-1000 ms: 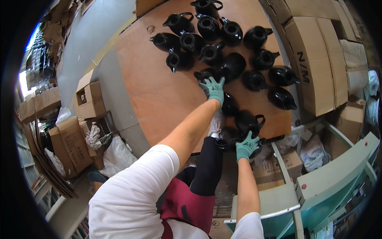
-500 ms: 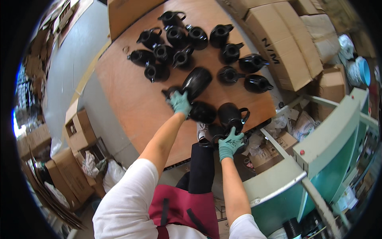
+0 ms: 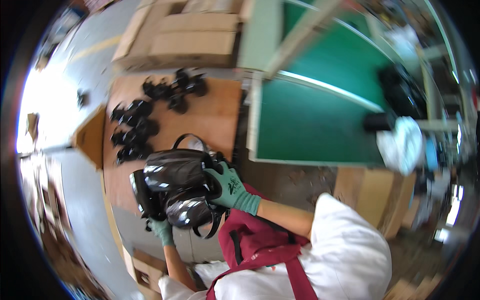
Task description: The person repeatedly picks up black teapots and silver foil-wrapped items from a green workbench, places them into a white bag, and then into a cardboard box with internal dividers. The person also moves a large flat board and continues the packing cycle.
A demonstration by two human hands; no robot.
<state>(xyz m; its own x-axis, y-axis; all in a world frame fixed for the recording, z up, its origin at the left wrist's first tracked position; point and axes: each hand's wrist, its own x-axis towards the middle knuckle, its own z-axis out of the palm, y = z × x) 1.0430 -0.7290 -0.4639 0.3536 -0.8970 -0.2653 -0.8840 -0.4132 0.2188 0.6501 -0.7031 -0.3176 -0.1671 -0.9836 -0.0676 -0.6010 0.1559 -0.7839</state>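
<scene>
In green gloves, my left hand (image 3: 161, 227) and my right hand (image 3: 225, 187) hold several glossy black pitchers (image 3: 172, 170) bunched together in front of me. My left hand grips from below at the left, its fingertips hidden by the pitchers. My right hand's fingers wrap round the right side of the bunch. Beyond them, more black pitchers (image 3: 137, 115) stand on a plywood board (image 3: 215, 115), blurred by motion.
A green-surfaced metal stand (image 3: 310, 130) is at the right, with a white bag (image 3: 400, 145) and dark objects on it. Large cardboard boxes (image 3: 190, 37) stand beyond the board, others (image 3: 370, 195) lie at the lower right. A grey floor (image 3: 82, 200) shows at the left.
The view has swung sharply. My hands, earlier on pitchers at the near part of the board, now hold several of them lifted and gathered close to my body.
</scene>
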